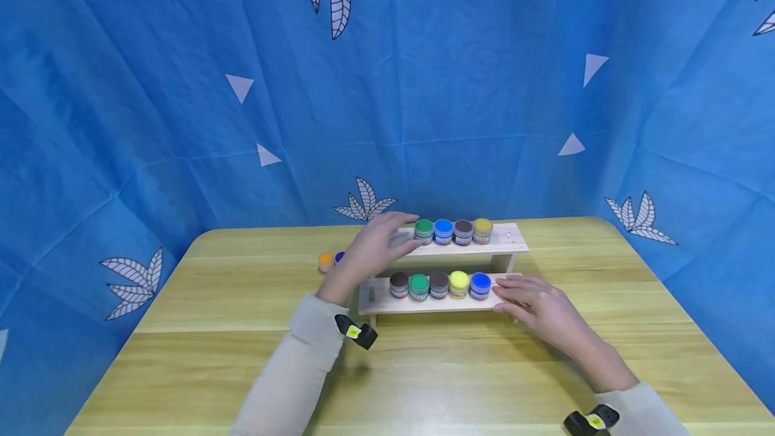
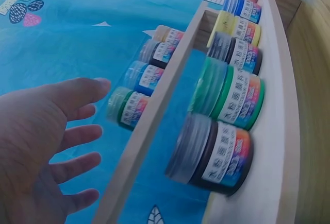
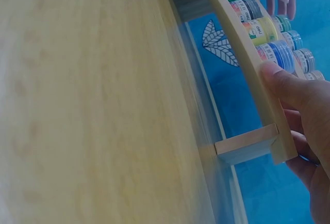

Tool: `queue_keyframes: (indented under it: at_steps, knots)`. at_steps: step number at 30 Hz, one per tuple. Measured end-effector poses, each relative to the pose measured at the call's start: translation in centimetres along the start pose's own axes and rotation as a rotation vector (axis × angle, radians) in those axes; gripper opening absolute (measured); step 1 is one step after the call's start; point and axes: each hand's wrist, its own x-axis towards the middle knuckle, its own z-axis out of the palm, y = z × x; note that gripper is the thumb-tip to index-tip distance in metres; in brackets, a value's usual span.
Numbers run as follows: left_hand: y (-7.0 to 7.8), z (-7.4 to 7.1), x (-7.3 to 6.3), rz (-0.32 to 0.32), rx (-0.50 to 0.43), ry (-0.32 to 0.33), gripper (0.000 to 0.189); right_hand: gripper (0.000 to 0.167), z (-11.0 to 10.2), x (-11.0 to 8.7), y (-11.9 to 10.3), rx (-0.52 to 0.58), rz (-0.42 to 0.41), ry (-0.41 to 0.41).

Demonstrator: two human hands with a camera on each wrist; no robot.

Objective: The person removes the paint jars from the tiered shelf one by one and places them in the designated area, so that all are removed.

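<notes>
Small paint jars stand in rows on a two-level wooden rack. At the left end of the upper row, my left hand hovers beside a green jar, fingers spread; the left wrist view shows a gap between them. The upper row continues with blue, dark and ochre jars. At the lower step's right end, my right hand rests with its thumb at the front edge, close to the blue jar. Left of that jar stand yellow, dark, green and dark-brown ones.
An orange-lidded jar stands on the table left of the rack, with a dark blue one partly hidden behind my left arm. The wooden table backs onto a blue patterned cloth.
</notes>
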Motion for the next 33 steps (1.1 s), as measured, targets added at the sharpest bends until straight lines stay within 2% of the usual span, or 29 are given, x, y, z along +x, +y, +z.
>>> queue_keyframes:
  at_steps: [5,15,23,33]
  knots:
    - [0.2,0.6,0.9,-0.009,-0.003,0.004,0.054,0.035,0.0,0.0,0.0,0.003,-0.007,0.011]
    - [0.3,1.6,2.0,-0.084,-0.063,-0.028,0.051,0.035,0.1,0.0,0.2,0.01,-0.002,0.007]
    - [0.0,2.1,2.1,-0.106,-0.146,-0.031,0.049,0.035,0.2,-0.1,0.1,0.012,0.005,-0.001]
    - [-0.4,1.4,1.4,-0.13,-0.202,0.013,0.047,0.035,0.3,0.0,0.4,0.012,0.004,0.004]
